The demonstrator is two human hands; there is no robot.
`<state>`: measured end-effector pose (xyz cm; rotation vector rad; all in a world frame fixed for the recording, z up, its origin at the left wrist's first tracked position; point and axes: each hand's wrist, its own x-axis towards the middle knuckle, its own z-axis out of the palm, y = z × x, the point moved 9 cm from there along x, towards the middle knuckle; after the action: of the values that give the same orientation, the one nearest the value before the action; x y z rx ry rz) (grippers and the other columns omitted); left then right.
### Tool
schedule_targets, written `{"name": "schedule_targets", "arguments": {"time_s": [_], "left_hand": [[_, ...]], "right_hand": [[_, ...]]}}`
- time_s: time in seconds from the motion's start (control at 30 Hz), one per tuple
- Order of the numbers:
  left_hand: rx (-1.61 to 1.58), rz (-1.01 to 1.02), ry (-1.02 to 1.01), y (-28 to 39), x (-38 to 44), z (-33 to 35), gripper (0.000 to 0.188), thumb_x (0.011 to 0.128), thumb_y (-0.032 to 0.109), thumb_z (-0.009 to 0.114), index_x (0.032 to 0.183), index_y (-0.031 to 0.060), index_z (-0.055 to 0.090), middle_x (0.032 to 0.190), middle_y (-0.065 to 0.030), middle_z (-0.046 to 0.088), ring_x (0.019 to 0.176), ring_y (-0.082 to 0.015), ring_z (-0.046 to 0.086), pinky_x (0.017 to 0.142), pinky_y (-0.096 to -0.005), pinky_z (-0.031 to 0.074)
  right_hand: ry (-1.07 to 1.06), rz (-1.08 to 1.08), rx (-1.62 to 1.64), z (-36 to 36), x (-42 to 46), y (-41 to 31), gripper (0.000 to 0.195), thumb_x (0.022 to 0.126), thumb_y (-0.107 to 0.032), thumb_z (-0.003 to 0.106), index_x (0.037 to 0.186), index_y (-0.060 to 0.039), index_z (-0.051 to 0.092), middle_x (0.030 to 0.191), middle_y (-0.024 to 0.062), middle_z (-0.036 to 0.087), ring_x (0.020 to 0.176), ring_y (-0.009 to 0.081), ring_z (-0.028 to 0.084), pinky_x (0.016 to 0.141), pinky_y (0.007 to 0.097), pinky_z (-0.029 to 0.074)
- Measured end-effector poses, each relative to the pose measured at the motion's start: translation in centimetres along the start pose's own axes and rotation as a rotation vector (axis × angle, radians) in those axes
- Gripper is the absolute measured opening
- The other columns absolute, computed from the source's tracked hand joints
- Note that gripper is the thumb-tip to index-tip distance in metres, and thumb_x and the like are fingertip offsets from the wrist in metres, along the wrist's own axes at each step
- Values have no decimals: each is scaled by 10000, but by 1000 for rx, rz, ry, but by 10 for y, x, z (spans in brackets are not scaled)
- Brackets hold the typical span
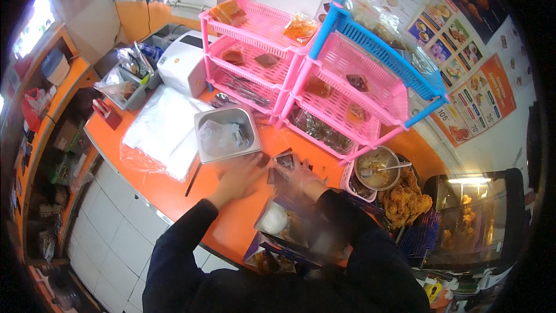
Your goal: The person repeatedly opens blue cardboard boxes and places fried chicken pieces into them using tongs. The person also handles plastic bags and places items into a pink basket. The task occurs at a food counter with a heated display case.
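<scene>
My right hand point(299, 176), in what looks like a clear plastic glove, holds a small dark sachet point(284, 159) above the orange counter point(234, 215). My left hand point(241, 176) is blurred, its fingers stretched towards the sachet; whether they pinch anything is unclear. Just beyond it stands a steel pan point(228, 156) with a clear plastic bag point(219, 137) inside. Nearer my body, an open food box holds a white wrapped rice ball point(273, 218) beside other food, partly hidden by my right arm. A second box point(267, 258) with dark-looking contents sits closer still.
Pink stacking racks point(247, 30) with packets and a blue rack point(382, 34) line the back. A steel bowl point(377, 167) with cutlery stands right, near fried chicken point(404, 200) and a glass display warmer point(471, 221). Plastic bags point(163, 132) and a white printer point(184, 63) are left.
</scene>
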<state>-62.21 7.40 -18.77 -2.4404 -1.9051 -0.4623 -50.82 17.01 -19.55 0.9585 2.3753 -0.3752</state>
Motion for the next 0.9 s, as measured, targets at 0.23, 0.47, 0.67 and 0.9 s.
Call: {"name": "schedule_targets", "arguments": {"time_s": [0.23, 0.47, 0.67, 0.9], "left_hand": [[-103, -88, 91, -15, 5, 8, 653, 776, 492, 553, 1305, 136, 412, 1232, -95, 474, 1116, -318, 453, 868, -474, 407], [-209, -109, 84, -13, -16, 19, 223, 836, 260, 565, 972, 85, 591, 923, -77, 589, 793, -283, 594, 669, -378, 481], [-713, -219, 388, 20, 33, -92, 73, 884, 107, 514, 869, 58, 566, 748, -63, 529, 658, -164, 543, 553, -307, 421], [-1469, -208, 524, 43, 226, -189, 195, 883, 27, 432, 1067, 34, 494, 806, -71, 580, 696, -138, 558, 609, -263, 443]], "right_hand": [[435, -205, 403, -6, -22, -17, 611, 602, -208, 759, 1162, -143, 523, 1153, 191, 441, 1096, 408, 458, 921, 413, 416], [352, -260, 794, 9, 3, -1, 495, 642, -89, 719, 1106, -74, 544, 1035, 148, 557, 1000, 309, 557, 858, 379, 446], [954, -763, 651, -205, -174, -10, 490, 642, 12, 692, 1096, -138, 586, 1104, 121, 542, 1008, 275, 567, 845, 340, 473], [1209, -498, -110, -271, -203, 82, 538, 578, -55, 733, 1091, -123, 586, 1126, 155, 551, 991, 340, 571, 815, 371, 481]]}}
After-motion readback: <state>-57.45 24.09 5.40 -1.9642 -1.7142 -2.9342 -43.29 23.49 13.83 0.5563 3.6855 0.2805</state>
